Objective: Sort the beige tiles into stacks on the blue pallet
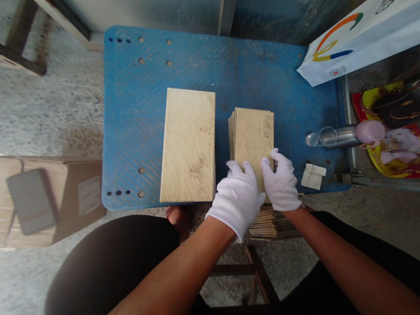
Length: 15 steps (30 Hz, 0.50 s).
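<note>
on the blue table (pixel 132 110), right of a larger board stack (pixel 189 144), the small board stack (pixel 253 130) appears to be getting squared up; the next move likely calls for light, even pressure from both sides; left hand (pixel 237 195) and right hand (pixel 281 182), gloved, are half open, loosely curled, touching its near end; neither visibly clamps a board.
</note>
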Tool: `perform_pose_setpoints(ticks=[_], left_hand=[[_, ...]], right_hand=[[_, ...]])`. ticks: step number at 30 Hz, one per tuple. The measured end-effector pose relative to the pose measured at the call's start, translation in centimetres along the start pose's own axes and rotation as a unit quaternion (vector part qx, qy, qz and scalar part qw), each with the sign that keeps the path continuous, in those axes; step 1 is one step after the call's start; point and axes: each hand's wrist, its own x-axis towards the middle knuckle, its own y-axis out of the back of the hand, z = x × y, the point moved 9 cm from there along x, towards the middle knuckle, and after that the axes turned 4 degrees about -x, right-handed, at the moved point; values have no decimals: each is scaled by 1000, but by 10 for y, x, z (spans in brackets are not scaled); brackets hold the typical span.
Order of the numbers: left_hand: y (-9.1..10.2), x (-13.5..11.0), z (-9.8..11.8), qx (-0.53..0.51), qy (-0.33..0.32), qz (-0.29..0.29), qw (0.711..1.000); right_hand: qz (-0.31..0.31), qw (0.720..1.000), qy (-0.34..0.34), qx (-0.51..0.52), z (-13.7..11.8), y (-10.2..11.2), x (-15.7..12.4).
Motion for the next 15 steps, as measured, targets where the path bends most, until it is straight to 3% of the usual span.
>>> perform_pose_setpoints(ticks=[15], left_hand=[[1,0,2,11,-9,3,1000]], right_hand=[[7,1000,2,0,-1,1,-1]])
